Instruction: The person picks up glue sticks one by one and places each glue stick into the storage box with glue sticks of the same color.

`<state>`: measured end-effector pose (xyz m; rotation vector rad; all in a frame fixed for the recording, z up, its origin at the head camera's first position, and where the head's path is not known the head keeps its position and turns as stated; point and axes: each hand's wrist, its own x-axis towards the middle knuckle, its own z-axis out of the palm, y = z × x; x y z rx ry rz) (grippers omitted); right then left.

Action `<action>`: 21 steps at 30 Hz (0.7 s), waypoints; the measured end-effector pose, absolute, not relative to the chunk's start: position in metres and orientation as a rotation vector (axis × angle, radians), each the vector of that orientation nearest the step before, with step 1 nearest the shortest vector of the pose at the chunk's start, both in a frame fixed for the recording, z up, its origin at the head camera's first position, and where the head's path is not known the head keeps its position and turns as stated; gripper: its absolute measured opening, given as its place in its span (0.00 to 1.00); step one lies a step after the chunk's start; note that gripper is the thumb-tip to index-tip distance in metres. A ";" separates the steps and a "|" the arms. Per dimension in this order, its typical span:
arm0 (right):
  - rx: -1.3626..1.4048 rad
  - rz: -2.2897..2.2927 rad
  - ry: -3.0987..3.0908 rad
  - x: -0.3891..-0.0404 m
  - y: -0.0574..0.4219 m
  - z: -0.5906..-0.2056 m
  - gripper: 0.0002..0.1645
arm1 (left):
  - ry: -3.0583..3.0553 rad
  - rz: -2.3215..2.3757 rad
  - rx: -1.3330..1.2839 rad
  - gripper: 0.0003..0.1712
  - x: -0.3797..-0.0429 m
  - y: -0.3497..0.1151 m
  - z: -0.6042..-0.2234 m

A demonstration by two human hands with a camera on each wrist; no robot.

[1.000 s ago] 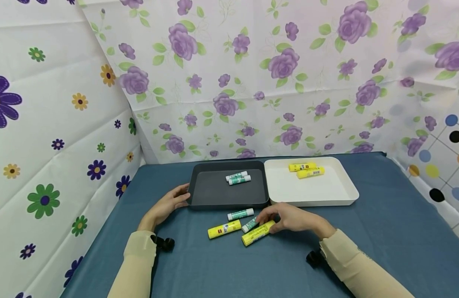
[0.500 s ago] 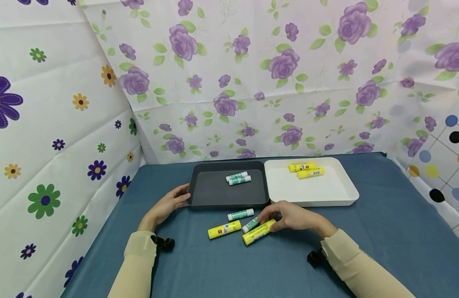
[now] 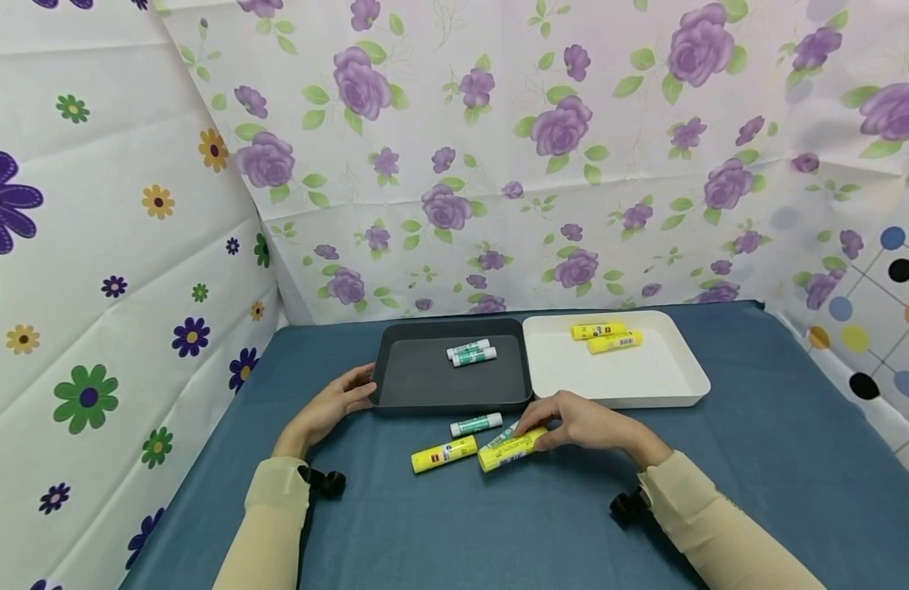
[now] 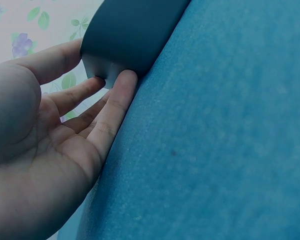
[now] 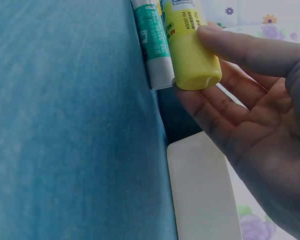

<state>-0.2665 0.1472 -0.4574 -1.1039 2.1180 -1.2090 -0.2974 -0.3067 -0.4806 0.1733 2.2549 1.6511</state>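
Observation:
My right hand [image 3: 579,422] pinches the cap end of a yellow glue stick [image 3: 507,452] between thumb and fingers. In the right wrist view that yellow stick [image 5: 192,55] appears beside a small green-and-white glue stick [image 5: 155,47], which the head view shows partly hidden behind it. My left hand [image 3: 336,408] touches the left end of the dark grey tray [image 3: 417,406]; the left wrist view has its fairly straight fingers [image 4: 121,92] against the tray's corner [image 4: 127,40]. Another yellow glue stick [image 3: 444,454] and a green-and-white one [image 3: 476,424] lie on the cloth in front of the tray.
Two green-and-white glue sticks [image 3: 472,353] lie in the dark tray. Joined to its right side is a white tray [image 3: 668,377] with two yellow glue sticks [image 3: 609,338]. Blue cloth [image 3: 424,533] covers the table, and a flowered sheet [image 3: 454,164] hangs behind.
My right hand has raised the yellow glue stick slightly, and it now covers more of the small green-and-white stick behind it. The left hand stays at the dark tray.

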 end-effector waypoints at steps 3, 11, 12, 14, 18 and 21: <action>-1.108 -1.229 2.117 -0.267 0.148 -0.456 0.19 | 2.256 1.650 0.167 0.39 -0.297 -0.307 -0.481; -1.051 -1.323 2.099 -0.268 0.152 -0.452 0.18 | 2.261 1.646 0.163 0.40 -0.298 -0.308 -0.482; -1.037 -1.336 2.097 -0.269 0.153 -0.452 0.18 | 2.261 1.647 0.163 0.40 -0.298 -0.307 -0.482; -1.001 -1.357 2.101 -0.268 0.154 -0.450 0.18 | 2.261 1.647 0.164 0.40 -0.298 -0.307 -0.482; -0.942 -1.391 2.127 -0.268 0.155 -0.447 0.17 | 2.259 1.648 0.168 0.40 -0.298 -0.308 -0.482; -0.929 -1.412 2.156 -0.269 0.157 -0.445 0.16 | 2.260 1.646 0.168 0.40 -0.298 -0.307 -0.482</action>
